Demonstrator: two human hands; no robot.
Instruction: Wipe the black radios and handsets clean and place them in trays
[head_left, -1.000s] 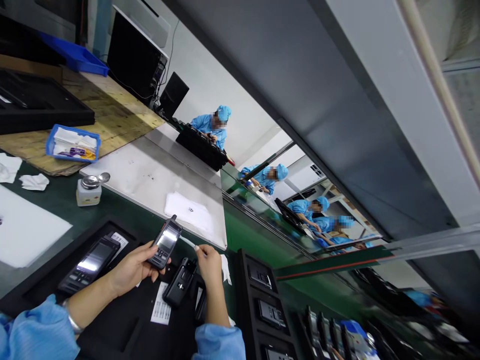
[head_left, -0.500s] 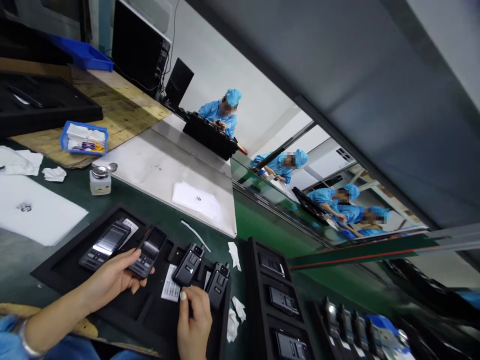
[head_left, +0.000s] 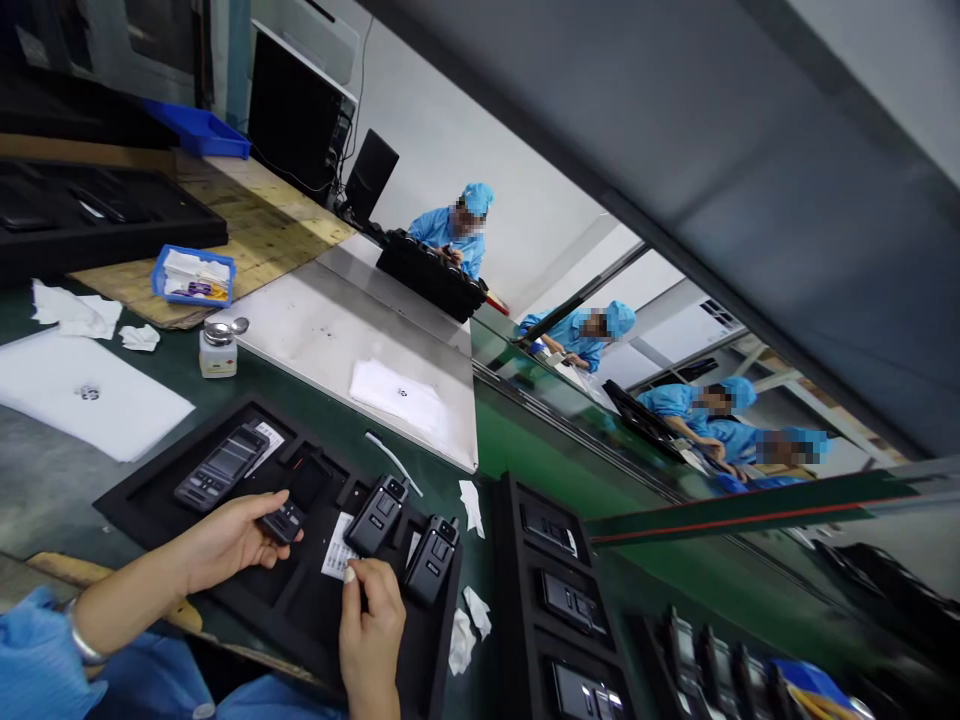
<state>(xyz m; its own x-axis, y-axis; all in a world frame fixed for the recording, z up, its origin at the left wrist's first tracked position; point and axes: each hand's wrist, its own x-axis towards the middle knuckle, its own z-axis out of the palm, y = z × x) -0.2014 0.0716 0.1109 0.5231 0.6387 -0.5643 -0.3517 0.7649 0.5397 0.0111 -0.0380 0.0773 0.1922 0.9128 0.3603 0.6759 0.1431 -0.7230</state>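
Note:
My left hand (head_left: 238,540) grips a black handheld radio (head_left: 283,522) by its keypad end, screen side facing up, over a black foam tray (head_left: 309,625). My right hand (head_left: 373,625) is pinched closed near the tray's front; something white shows at its fingertips, too small to name. Just beyond it lie two radios, back side up: one radio (head_left: 377,518) beside a printed label sheet (head_left: 337,550), the other radio (head_left: 433,562) farther right. Another radio (head_left: 223,467), screen up, sits in the tray's left part.
To the right stands a second foam tray (head_left: 530,585) with several devices. White cloths (head_left: 397,392) lie on the pale board. A small dispenser bottle (head_left: 218,352) and a blue box (head_left: 193,277) are at the left. Several co-workers (head_left: 454,230) in blue sit beyond.
The radio in my left hand has tilted, its screen now darker and less visible. My right hand has shifted slightly left. The whole view has turned a little.

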